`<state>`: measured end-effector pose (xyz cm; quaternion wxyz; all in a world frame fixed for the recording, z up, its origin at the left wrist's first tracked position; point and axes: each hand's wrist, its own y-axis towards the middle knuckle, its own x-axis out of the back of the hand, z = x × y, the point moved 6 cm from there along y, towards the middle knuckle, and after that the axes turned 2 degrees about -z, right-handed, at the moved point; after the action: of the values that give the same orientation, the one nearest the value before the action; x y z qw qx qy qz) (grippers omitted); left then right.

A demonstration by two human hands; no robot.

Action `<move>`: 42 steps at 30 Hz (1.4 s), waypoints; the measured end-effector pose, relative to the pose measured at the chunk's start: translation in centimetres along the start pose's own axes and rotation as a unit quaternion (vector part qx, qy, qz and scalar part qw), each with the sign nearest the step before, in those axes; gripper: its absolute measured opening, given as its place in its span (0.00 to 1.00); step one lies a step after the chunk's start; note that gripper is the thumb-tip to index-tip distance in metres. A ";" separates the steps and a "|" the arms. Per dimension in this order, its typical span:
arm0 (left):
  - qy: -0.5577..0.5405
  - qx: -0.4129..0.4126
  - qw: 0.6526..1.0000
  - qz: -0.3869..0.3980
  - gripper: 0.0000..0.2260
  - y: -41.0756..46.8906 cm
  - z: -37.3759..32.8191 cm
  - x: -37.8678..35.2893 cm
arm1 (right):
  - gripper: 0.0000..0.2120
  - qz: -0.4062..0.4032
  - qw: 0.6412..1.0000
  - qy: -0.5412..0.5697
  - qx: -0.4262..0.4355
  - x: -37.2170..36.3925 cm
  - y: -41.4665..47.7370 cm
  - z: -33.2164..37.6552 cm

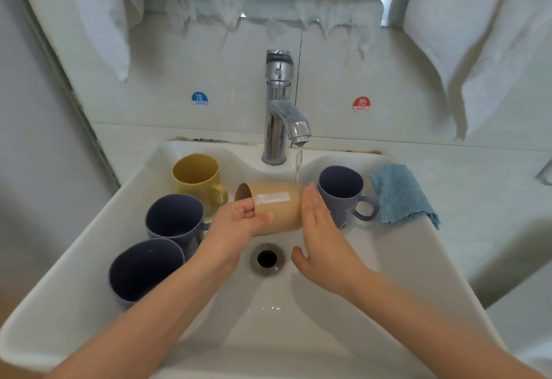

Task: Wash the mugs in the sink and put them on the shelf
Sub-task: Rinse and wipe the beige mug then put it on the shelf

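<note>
A: Where's the tan plastic mug [277, 208]?
B: On its side above the white ceramic sink's [388, 259] drain, white label up.
A: The rest?
B: Mouths up: yellow plastic mug [195, 178] back left, middle purple mug [174, 220] and near purple mug [145, 271] before it, lilac handled mug [340, 190] right.

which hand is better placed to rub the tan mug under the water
Right. The right hand is open, flat by the base of the tan mug, near the stream; the left hand is busy gripping its rim end.
</note>
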<state>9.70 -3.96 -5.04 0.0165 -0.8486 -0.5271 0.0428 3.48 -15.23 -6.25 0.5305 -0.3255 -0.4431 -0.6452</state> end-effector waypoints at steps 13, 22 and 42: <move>-0.064 0.075 0.995 -0.023 0.10 0.3 0.4 -0.1 | 0.41 -0.026 0.996 -0.049 0.065 -0.2 0.1 1.4; -0.017 0.043 0.999 0.016 0.12 0.0 0.1 -0.2 | 0.39 -0.021 0.999 -0.033 0.012 1.3 0.5 -1.6; 0.036 0.004 0.997 0.075 0.18 -0.2 0.1 -1.6 | 0.42 -0.037 0.999 0.017 -0.002 1.6 0.8 -1.6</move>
<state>8.80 -5.35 -5.06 0.0353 -0.8866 -0.4610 0.0155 3.97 -17.33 -5.31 0.5132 -0.2988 -0.4443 -0.6708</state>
